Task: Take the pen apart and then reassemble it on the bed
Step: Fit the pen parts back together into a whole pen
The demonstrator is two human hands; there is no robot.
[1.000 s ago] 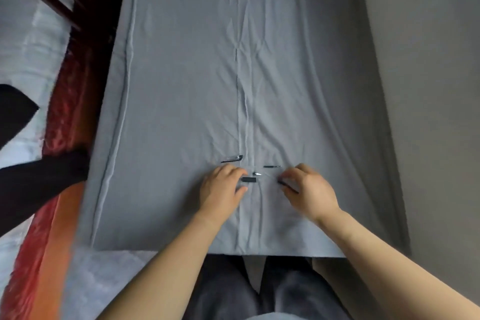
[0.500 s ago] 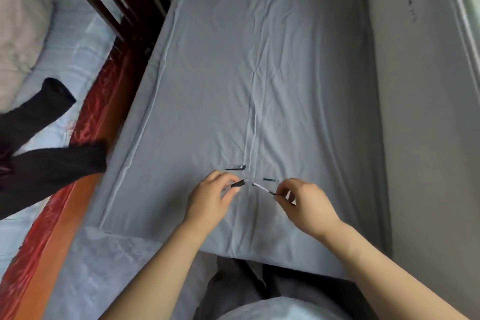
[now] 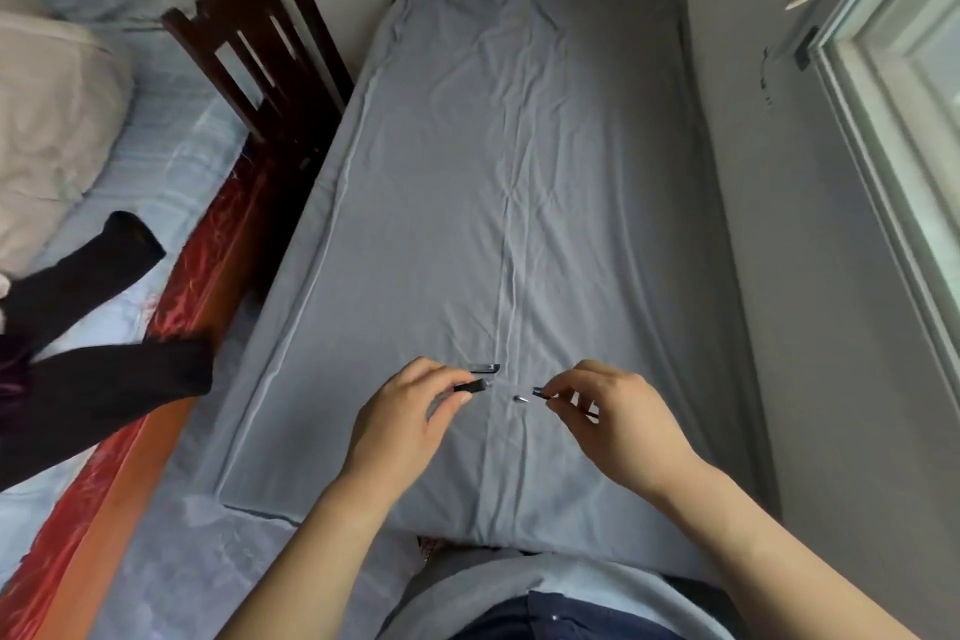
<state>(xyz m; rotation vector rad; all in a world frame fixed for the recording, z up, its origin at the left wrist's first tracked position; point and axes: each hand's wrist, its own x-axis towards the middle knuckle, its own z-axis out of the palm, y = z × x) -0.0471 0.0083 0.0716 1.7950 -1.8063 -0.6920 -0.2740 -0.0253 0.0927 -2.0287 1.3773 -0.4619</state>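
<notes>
Head view: pen lies in pieces over the near part of the bed (image 3: 519,172). Left hand (image 3: 405,421) pinches a short black barrel piece (image 3: 470,386) between thumb and fingertips, one end pointing toward the other hand. Right hand (image 3: 613,416) pinches a thin dark piece (image 3: 540,392) at its fingertips, the rest of that piece hidden behind the fingers; which part it is cannot be told. Both hands are held just above the sheet, near each other but apart. Between them a small silvery tip (image 3: 520,399) lies on the sheet. Just beyond the left fingers lies a dark clip piece (image 3: 484,368), flat on the fabric. Sheet is grey-blue, wrinkled, with a long crease running down the middle, bunched at the far end. Grey wall (image 3: 810,276) runs along the right side, window frame (image 3: 904,130) at far right. To the left, a dark wooden chair (image 3: 260,47), a red-orange bed edge (image 3: 171,327), black cloth (image 3: 98,379) and a pale pillow (image 3: 47,120)
</notes>
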